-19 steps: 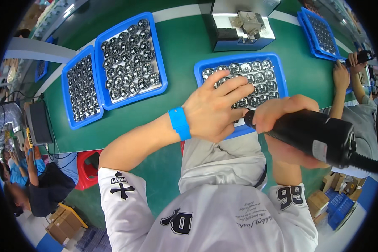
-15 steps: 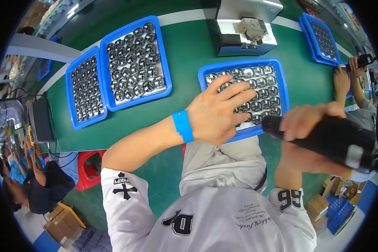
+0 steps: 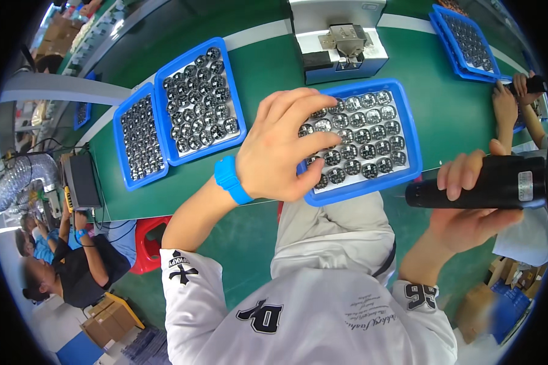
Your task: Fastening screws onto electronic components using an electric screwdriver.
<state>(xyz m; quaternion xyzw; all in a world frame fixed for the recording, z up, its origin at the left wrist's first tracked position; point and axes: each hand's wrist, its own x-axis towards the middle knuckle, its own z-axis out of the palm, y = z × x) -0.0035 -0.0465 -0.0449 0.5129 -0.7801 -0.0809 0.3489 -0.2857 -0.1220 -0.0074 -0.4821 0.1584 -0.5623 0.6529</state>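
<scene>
My left hand point(image 3: 283, 143), with a blue band on its wrist, reaches over the left part of a blue tray point(image 3: 413, 143). Its fingers are spread and curved down among shiny, faceted round parts point(image 3: 366, 135), which stand in rows on a white liner. The fingertips are at parts near the tray's left side; I cannot tell which of them they touch. Off to the right of the tray, my right hand point(image 3: 460, 228) is wrapped round a black electric screwdriver point(image 3: 496, 182). The tool lies nearly level, its thin tip pointing left, apart from the tray.
Two blue trays point(image 3: 242, 115) of similar parts lie at the left on the green table point(image 3: 268, 67). Behind my tray stands a metal fixture box point(image 3: 347, 52). More stacked trays point(image 3: 466, 45) and a co-worker's hands point(image 3: 505, 109) are at the far right. A red stool point(image 3: 145, 246) is at lower left.
My left hand has moved left across the tray, uncovering more parts. The screwdriver in my right hand has swung from tilted to nearly level and sits farther from the tray.
</scene>
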